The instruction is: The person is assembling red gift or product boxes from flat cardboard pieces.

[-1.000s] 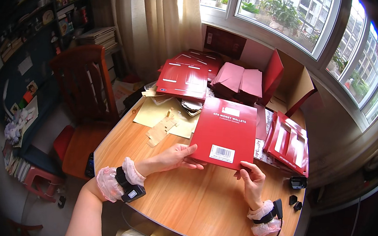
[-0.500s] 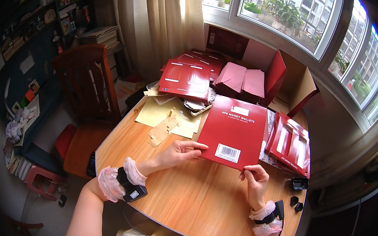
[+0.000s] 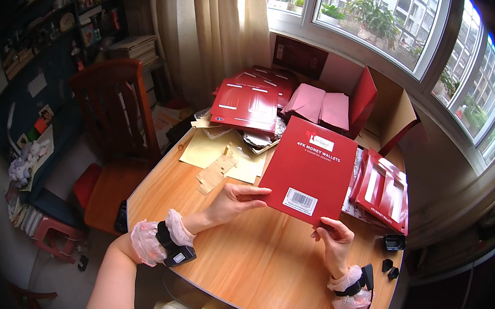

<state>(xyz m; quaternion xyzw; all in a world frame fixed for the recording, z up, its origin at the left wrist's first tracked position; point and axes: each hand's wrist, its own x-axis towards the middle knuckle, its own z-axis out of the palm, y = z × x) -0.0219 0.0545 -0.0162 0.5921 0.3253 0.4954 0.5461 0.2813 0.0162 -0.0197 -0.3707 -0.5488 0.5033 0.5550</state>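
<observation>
Between my two hands a flat red wallet pack is held up, its printed face toward me, with a white label near the top and a barcode sticker near the bottom. My left hand pinches its lower left corner between thumb and fingers. At the lower right corner my right hand grips the edge, fingertips pressed together. The pack tilts a little above the wooden table. Partly behind it on the right lies a stack of red window-cut packs.
Red card sheets lie at the back left, beside pink envelopes. An open cardboard box stands by the window. Yellow paper carries strips of tan tape. Small black parts sit near the right edge.
The red pack has turned slightly clockwise and its top has risen a little. Both hands keep their grip at the lower corners. The whole view has shifted slightly.
</observation>
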